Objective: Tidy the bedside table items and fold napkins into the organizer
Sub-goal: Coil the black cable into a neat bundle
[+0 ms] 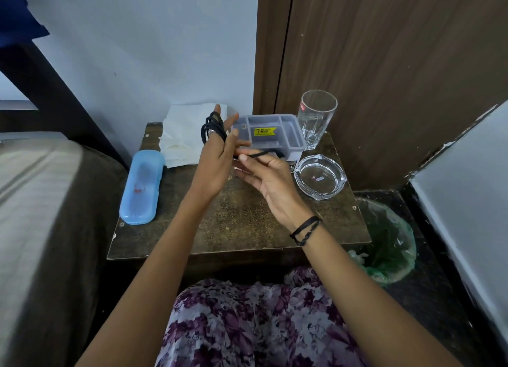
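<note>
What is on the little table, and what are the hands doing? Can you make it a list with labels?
left hand: fingers straight, black cord wound round them
right hand: pinches the cord's loose end
organizer: grey, compartments, yellow price sticker, back of bedside table
napkins: white pile, back left
blue case: closed, left edge
drinking glass: upright, right of organizer
glass ashtray: front of drinking glass
</note>
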The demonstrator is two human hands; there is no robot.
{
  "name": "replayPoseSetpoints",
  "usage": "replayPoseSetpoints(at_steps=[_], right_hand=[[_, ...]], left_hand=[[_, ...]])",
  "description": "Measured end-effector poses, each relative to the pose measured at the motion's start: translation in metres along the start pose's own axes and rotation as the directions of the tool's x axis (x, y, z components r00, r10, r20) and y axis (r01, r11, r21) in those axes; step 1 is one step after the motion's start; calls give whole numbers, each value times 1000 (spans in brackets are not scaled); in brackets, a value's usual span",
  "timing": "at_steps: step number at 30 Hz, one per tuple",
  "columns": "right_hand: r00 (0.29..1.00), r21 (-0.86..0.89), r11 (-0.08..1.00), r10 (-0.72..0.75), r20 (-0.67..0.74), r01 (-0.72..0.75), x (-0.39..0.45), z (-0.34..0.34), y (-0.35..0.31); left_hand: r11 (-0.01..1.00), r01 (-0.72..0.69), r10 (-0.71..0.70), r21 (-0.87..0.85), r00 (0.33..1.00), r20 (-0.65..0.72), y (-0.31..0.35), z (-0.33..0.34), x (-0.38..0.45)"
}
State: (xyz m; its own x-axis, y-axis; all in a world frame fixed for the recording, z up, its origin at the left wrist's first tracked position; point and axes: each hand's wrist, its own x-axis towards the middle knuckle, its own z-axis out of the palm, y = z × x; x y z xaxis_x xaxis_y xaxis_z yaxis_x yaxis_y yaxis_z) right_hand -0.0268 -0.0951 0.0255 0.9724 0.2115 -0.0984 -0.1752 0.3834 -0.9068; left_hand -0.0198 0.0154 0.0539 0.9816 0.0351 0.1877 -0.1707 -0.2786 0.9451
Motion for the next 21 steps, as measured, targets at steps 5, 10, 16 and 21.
replayPoseSetpoints(at_steps=[5,10,16,21], right_hand=[[998,-25,998,-51,28,52,8,-3,-13],[988,-135,979,-144,62,152,9,-3,-26],[975,-386,896,-205,84,222,13,-4,-46],[987,-417,895,-140,76,159,15,5,-48]], left_hand=[[919,-82,70,386,996,46,-18,-8,3],[951,12,-10,308,1000,-9,-10,-14,1],[964,94,-158,249,955,250,0,-17,-8],[966,221,-151,-133,902,403,7,-11,-15]])
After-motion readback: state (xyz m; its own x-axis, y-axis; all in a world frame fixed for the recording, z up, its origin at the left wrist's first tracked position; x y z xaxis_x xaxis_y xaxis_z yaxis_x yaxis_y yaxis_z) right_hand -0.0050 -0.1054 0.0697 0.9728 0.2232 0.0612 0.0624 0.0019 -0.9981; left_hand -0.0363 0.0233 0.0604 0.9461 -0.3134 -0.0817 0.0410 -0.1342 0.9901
